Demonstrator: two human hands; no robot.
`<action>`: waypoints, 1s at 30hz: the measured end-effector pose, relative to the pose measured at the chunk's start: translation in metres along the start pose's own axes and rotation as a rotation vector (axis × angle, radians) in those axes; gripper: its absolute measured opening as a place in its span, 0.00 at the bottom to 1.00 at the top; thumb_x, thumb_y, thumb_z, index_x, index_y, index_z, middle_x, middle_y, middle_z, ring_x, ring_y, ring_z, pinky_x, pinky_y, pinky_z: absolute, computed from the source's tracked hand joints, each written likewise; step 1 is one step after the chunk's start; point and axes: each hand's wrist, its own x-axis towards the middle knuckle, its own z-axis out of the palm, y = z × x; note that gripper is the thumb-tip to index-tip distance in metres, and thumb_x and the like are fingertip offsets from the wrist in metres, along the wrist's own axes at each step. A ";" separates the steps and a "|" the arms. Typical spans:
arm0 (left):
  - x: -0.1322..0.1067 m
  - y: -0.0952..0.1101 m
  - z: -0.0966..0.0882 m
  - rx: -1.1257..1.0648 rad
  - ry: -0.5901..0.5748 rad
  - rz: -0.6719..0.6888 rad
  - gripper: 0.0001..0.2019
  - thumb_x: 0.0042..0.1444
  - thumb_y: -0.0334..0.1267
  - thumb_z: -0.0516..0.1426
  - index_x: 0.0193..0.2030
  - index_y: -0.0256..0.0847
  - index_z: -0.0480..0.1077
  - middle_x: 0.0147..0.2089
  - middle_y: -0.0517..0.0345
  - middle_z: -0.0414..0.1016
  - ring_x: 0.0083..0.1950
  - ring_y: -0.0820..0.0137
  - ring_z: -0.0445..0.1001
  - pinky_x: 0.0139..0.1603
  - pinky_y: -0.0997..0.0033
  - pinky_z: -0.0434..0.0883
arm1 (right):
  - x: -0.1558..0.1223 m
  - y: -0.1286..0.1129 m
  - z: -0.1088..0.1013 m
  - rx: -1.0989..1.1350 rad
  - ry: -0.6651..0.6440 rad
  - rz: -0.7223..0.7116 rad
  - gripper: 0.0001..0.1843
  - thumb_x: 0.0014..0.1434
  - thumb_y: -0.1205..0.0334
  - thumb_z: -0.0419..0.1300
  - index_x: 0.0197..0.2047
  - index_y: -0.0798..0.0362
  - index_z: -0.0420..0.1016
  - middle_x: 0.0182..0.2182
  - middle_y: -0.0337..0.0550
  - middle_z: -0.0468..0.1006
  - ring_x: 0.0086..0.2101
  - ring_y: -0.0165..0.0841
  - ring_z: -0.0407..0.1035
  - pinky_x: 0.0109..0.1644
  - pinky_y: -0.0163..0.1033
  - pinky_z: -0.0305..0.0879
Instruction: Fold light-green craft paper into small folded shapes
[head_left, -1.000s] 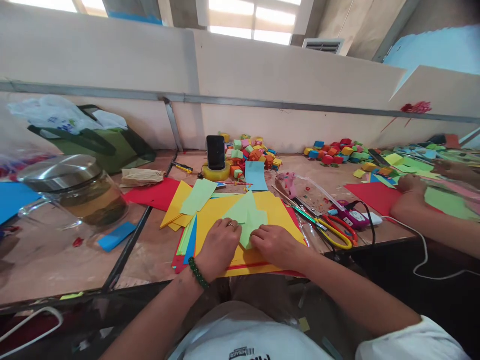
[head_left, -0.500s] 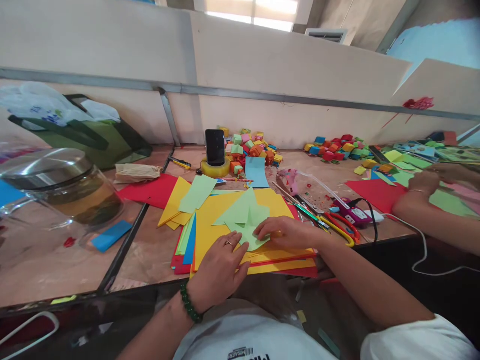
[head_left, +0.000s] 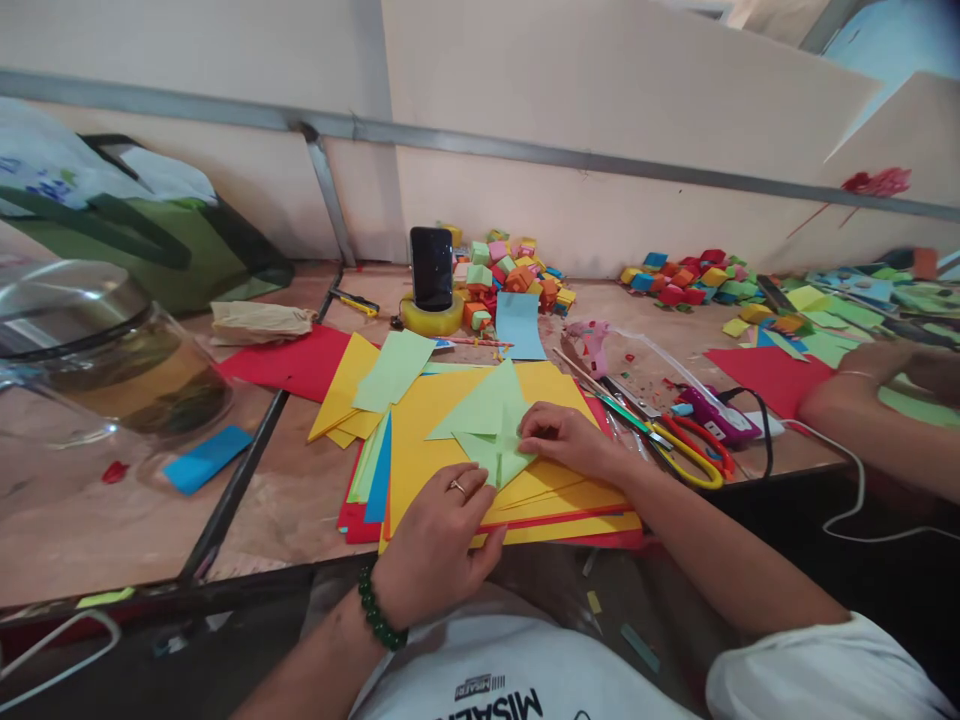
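Observation:
A light green paper (head_left: 480, 415) with folded flaps lies on a stack of yellow sheets (head_left: 420, 460). My left hand (head_left: 442, 530), with a ring and a green bead bracelet, rests at the paper's lower left. Its fingers are stretched out and their tips press on the lower edge. At the paper's right side my right hand (head_left: 566, 438) has its fingers curled and bunched together on the edge of a flap. The thumb of that hand is mostly hidden. Under the yellow sheets, red, blue and green sheets stick out on the left.
A phone (head_left: 432, 268) stands in a tape roll (head_left: 431, 315), before a pile of paper cubes (head_left: 517, 275). Scissors (head_left: 686, 450) and a purple glue gun (head_left: 716, 415) lie right. A glass teapot (head_left: 112, 350) stands left. A co-worker's hands (head_left: 862, 380) are at far right.
My right hand has moved slightly up along the green paper's right edge, its fingers more bunched. My left hand stays at the lower edge. The camera view has tipped down.

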 end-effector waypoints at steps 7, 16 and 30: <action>0.003 0.002 -0.001 -0.004 -0.005 0.037 0.07 0.55 0.32 0.53 0.39 0.35 0.70 0.39 0.45 0.73 0.45 0.58 0.71 0.45 0.57 0.75 | -0.001 0.005 0.005 -0.075 0.017 -0.051 0.11 0.58 0.58 0.62 0.27 0.54 0.72 0.31 0.41 0.72 0.31 0.29 0.69 0.35 0.34 0.65; 0.006 0.000 0.000 0.006 0.027 0.064 0.17 0.57 0.34 0.53 0.53 0.31 0.68 0.38 0.46 0.74 0.43 0.58 0.71 0.43 0.55 0.76 | -0.004 0.000 0.004 -0.125 0.027 -0.081 0.07 0.59 0.64 0.61 0.28 0.53 0.71 0.32 0.40 0.71 0.32 0.29 0.69 0.37 0.34 0.65; 0.003 -0.001 0.001 -0.029 -0.003 0.050 0.16 0.56 0.31 0.54 0.51 0.31 0.70 0.40 0.46 0.74 0.45 0.58 0.70 0.44 0.54 0.76 | -0.005 -0.002 0.004 -0.172 0.033 -0.130 0.08 0.61 0.65 0.59 0.29 0.53 0.69 0.31 0.41 0.71 0.32 0.29 0.67 0.35 0.34 0.65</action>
